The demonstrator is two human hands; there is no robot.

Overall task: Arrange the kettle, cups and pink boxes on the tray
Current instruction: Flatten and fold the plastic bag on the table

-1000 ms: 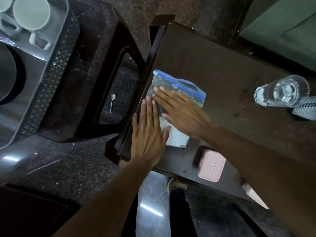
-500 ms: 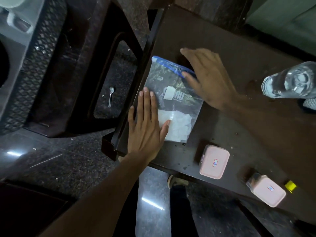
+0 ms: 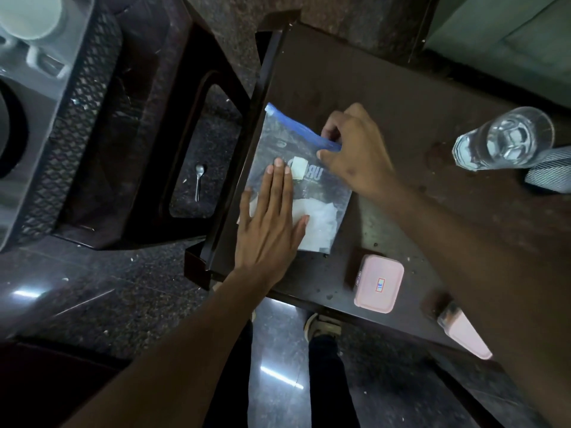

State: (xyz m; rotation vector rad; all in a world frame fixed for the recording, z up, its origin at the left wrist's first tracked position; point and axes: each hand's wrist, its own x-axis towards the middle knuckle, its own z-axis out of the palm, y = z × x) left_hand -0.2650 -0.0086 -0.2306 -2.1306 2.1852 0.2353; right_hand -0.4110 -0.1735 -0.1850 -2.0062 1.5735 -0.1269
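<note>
A clear zip bag (image 3: 321, 193) with a blue seal strip lies on the dark table (image 3: 401, 103). My left hand (image 3: 272, 227) presses flat on the bag's near left part. My right hand (image 3: 355, 156) pinches the blue strip at its right end. One pink box (image 3: 379, 284) sits near the table's front edge. A second pink box (image 3: 466, 333) is partly hidden under my right forearm. On the grey tray (image 3: 58, 88) at far left stands a white cup (image 3: 27, 17); a dark round object at the frame's left edge is mostly cut off.
A glass of water (image 3: 506, 137) stands at the table's right side beside a mesh-patterned object (image 3: 550, 171). A dark plastic stool (image 3: 139, 134) holds the tray. A spoon (image 3: 199, 180) lies on the floor, seen through the stool's opening. My shoe (image 3: 324, 329) shows below the table.
My right hand slid from flat on the bag to the blue strip and now pinches its right end. My left hand moved a little further onto the bag.
</note>
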